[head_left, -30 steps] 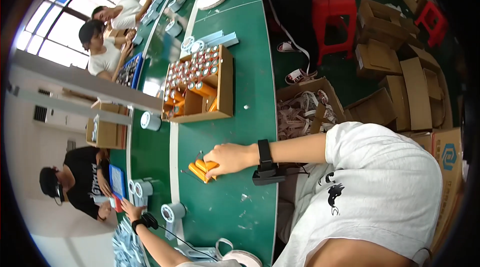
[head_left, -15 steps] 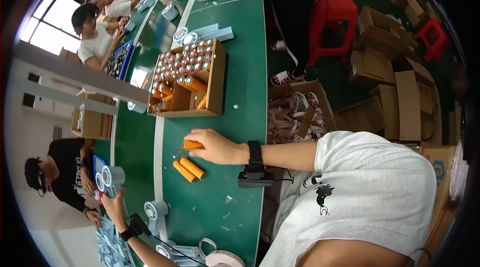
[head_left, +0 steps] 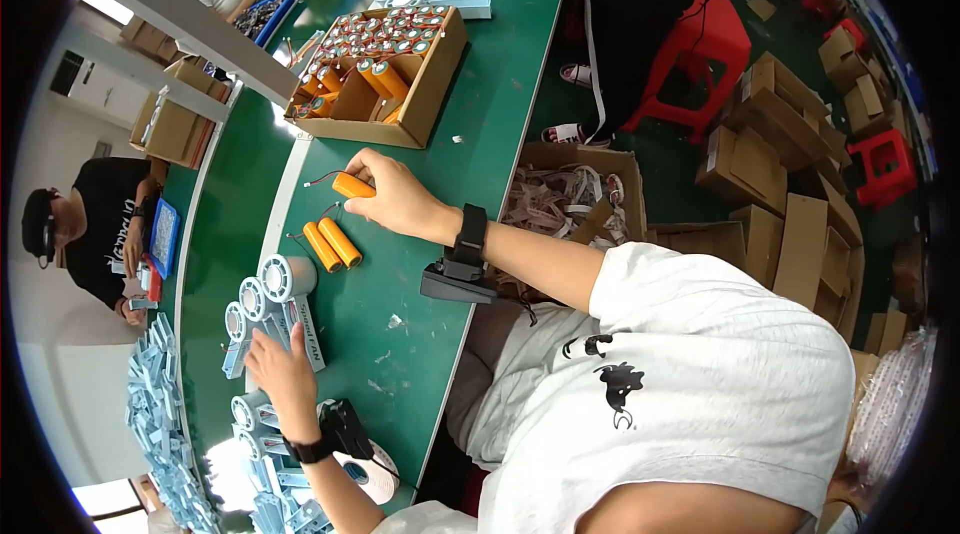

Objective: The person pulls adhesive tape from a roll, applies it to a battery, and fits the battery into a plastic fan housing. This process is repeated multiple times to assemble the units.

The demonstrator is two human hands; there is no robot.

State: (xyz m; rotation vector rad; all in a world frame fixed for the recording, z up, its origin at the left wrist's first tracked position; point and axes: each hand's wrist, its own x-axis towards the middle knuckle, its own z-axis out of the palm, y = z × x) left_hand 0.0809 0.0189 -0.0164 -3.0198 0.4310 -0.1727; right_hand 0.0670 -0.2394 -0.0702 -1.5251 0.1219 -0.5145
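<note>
My right hand [head_left: 396, 196] is closed on an orange cylindrical battery [head_left: 353, 186] held just over the green table. A thin wire with a small white plug trails from it. Just nearer to me, two more orange batteries [head_left: 332, 244] lie side by side with their leads. My left hand [head_left: 284, 374] is open, thumb and fingers apart, next to a row of light blue handheld fan bodies [head_left: 288, 279] with round heads. Whether its fingertips touch the nearest one is unclear.
A cardboard box [head_left: 440, 84] of upright batteries stands beyond my right hand. More blue fan parts [head_left: 165, 424] are heaped at left. A tape roll [head_left: 375, 474] sits near my left wrist. A carton of scraps [head_left: 625, 169] stands beside the table; co-workers sit across it.
My left hand has let go of a blue fan body, which now stands with others, and its fingers have spread. My right hand still holds the battery. The whole view has shifted.
</note>
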